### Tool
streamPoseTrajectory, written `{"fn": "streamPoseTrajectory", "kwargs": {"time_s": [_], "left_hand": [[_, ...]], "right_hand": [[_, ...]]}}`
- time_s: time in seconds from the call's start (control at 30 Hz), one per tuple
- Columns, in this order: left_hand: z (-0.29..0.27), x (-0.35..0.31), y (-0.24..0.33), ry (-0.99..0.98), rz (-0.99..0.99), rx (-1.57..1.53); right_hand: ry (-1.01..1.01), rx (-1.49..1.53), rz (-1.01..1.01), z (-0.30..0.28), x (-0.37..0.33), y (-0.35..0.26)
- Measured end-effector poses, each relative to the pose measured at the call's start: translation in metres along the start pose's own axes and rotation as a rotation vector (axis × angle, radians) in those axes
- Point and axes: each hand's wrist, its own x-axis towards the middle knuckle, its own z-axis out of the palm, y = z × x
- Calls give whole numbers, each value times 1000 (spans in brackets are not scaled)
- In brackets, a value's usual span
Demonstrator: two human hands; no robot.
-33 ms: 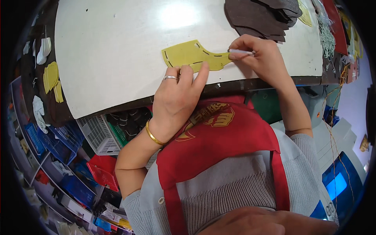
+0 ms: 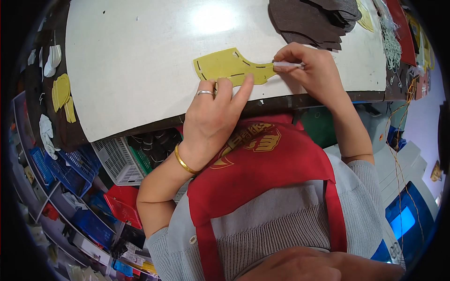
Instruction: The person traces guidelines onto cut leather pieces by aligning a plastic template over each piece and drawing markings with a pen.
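A flat yellow pattern piece point(image 2: 222, 62) lies near the front edge of the white tabletop. It is broad at the left, narrows to the right, and has dark dashes along its edges. I cannot tell whether these are slots or drawn lines. My left hand point(image 2: 212, 110), with a ring and a gold bracelet, rests its fingertips along the piece's near edge, fingers apart. At the narrow right end, my right hand point(image 2: 315, 70) pinches a slim white pen point(image 2: 288, 64). The pen's tip end is at the pattern's edge, partly hidden by the fingers.
Dark brown cut pieces point(image 2: 304, 23) are stacked at the back right of the white table point(image 2: 131, 70). Yellow pieces point(image 2: 61, 92) and white ones point(image 2: 52, 61) lie on the dark left side. Below stand a white basket point(image 2: 119, 161) and a red tray point(image 2: 123, 206). Orange cords point(image 2: 397, 122) hang at right.
My left index finger has shifted slightly right along the pattern piece. The pen in my right hand has tilted a little; the pattern piece stays in place.
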Motion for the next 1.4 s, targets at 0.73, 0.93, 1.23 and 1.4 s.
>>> {"fn": "streamPoseTrajectory", "kwargs": {"time_s": [0.73, 0.93, 1.23, 1.4], "left_hand": [[28, 4, 31, 198, 15, 31], [38, 0, 35, 256, 13, 36], [40, 8, 33, 270, 8, 137], [27, 19, 36, 178, 35, 191]], "right_hand": [[17, -192, -735, 51, 89, -75], [-61, -153, -651, 34, 57, -61], [-30, -234, -522, -7, 28, -37], [52, 97, -365, 10, 46, -25]]}}
